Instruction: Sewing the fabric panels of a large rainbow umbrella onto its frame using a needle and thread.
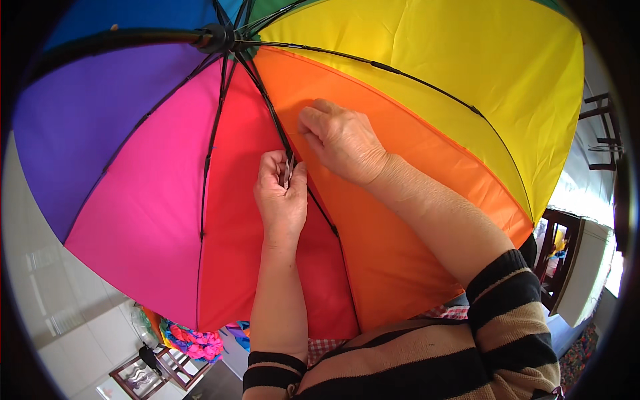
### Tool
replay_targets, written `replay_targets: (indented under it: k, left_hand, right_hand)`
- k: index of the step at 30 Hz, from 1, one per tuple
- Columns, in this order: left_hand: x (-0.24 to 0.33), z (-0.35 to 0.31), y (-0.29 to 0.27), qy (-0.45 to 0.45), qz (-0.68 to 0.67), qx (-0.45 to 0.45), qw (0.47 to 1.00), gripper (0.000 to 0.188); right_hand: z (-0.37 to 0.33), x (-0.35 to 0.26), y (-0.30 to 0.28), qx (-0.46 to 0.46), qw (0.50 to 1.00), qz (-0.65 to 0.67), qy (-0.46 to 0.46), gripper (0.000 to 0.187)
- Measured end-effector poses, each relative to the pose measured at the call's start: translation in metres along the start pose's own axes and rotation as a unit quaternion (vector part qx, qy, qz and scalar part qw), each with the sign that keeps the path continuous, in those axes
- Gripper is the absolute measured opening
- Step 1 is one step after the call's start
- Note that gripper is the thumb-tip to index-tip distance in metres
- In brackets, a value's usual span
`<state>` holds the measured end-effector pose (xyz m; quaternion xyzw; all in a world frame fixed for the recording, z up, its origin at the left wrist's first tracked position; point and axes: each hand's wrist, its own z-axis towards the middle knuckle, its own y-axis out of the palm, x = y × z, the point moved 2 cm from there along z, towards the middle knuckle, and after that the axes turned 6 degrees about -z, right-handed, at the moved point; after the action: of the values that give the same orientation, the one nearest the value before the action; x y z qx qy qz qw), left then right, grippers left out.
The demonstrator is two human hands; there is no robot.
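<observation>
An opened umbrella with bright panels fills most of the view, its inner side toward me. My left hand (281,193) is closed at a black rib (272,113) by the seam of the red panel (243,127) and the orange panel (373,227). Between its thumb and fingers sits a small silvery pointed metal tool (289,172), perhaps thread snips. Just above and to the right, my right hand (347,141) is pinched in front of the orange panel. Whatever its fingertips hold, if anything, is too small to make out.
The umbrella's black hub (217,39) is at the top, its dark shaft (107,48) running left. Further ribs cross the yellow panel (413,53) and pink panel (147,193). Bunched colourful fabric (197,341) lies at the lower left near a wooden chair (137,377). Dark wooden furniture (560,250) stands right.
</observation>
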<state>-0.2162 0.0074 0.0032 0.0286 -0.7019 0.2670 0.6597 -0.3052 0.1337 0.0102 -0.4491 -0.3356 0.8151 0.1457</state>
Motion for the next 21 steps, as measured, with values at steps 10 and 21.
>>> replay_targets:
  k: [10, 21]
  left_hand:
    - [-0.001, -0.001, -0.002, -0.035, -0.038, 0.004, 0.999, 0.015]
    - [0.004, 0.012, -0.004, -0.044, -0.203, 0.049, 0.977, 0.010]
  right_hand:
    - [-0.007, -0.007, 0.006, -0.047, 0.997, -0.052, -0.024, 0.007]
    - [0.001, 0.001, 0.014, -0.001, 0.995, 0.012, -0.103, 0.009]
